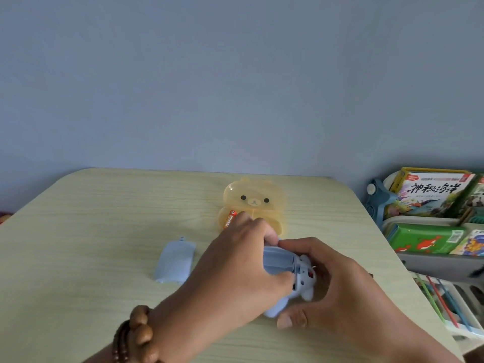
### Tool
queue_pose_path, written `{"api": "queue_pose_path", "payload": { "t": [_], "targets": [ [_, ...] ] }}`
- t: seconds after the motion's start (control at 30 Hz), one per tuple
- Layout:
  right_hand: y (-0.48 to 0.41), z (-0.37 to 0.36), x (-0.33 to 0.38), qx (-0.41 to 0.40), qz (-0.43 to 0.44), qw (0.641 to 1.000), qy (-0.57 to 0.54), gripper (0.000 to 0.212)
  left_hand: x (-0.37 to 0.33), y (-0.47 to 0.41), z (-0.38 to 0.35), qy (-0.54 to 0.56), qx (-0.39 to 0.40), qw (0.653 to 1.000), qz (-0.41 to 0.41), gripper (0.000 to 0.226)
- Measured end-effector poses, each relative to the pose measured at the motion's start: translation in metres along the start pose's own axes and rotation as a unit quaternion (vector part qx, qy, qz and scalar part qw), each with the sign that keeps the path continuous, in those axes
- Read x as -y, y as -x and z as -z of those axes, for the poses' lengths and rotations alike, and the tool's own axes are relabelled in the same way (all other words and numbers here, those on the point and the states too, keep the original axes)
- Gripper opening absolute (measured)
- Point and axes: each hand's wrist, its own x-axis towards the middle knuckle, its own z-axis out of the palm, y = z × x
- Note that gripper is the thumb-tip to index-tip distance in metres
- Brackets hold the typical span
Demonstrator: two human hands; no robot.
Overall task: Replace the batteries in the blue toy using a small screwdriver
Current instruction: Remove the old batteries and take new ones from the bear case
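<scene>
With the left hand (241, 260), bead bracelet (136, 334) at its wrist, grips the blue toy (303, 273) by the body, fingers curled over the far edge and thumb pressed at the near side of the open battery bay (276, 260). With the right hand (340, 281) clasps the toy's head end from the other side, fingers curled over it, thumb low by the toy's foot. Holds the toy between both hands, down at the table (91, 218), bay turned up; cannot tell whether resting on the wood. Has the battery cover (174, 260) off, lying flat out to the left of the left hand, apart from it. Has an orange battery (230, 218) waiting in the bear-shaped orange case (252, 197), just beyond the left knuckles. Shows no screwdriver plainly. Looks to be at the swap itself, with the bay seemingly bare, though partly hidden under the fingers. Calls next, most likely, for freeing the left hand, reaching a short way forward to the case, pinching the battery and seating it in the bay with the poles the right way, steadying the toy with the right meanwhile. Leaves cover and screw for after.
</scene>
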Motion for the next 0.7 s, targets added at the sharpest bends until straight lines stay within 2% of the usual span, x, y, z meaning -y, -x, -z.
{"api": "queue_pose_path", "payload": {
  "t": [0.4, 0.57, 0.7],
  "targets": [
    [0.001, -0.001, -0.01, -0.011, -0.014, 0.999, -0.046, 0.082, -0.022, -0.003, -0.019, 0.064, 0.036, 0.988, 0.139, 0.055],
    [0.0, -0.003, -0.014, -0.028, -0.009, 0.999, -0.031, 0.08, -0.024, -0.006, -0.022, 0.092, 0.029, 0.985, 0.141, 0.057],
    [0.001, -0.001, -0.014, -0.031, -0.005, 0.999, -0.023, 0.08, -0.021, -0.004, -0.024, 0.073, -0.001, 0.991, 0.111, 0.052]
  ]
}}
